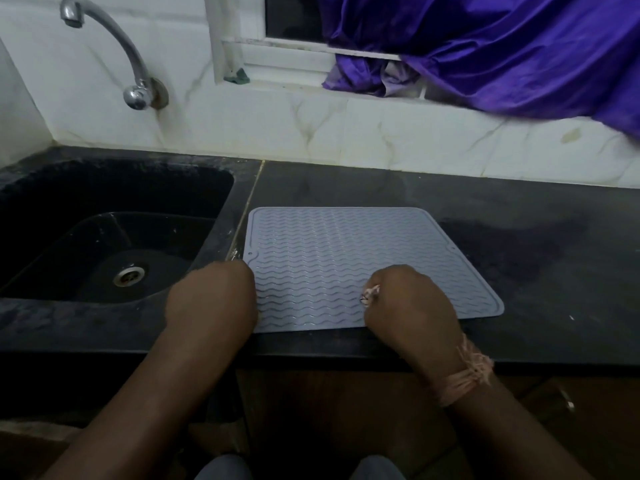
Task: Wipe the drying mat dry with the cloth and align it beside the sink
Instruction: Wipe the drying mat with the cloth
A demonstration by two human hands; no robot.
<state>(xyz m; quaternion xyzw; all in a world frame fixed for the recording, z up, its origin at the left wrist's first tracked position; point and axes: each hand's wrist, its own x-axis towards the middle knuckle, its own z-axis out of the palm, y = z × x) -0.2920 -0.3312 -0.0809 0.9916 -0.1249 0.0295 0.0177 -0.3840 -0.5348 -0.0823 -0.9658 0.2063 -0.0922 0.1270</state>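
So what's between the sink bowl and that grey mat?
In the head view, only bare dark countertop separates the sink from the drying mat, with a thin pale seam line running along it. Near the front, the left hand covers the gap.

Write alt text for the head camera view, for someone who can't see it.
Two hands rest on the near edge of a grey ridged drying mat lying flat on a dark counter: the left hand at its sink-side corner, the right hand further right. A black sink sits just left of the mat, under a curved tap.
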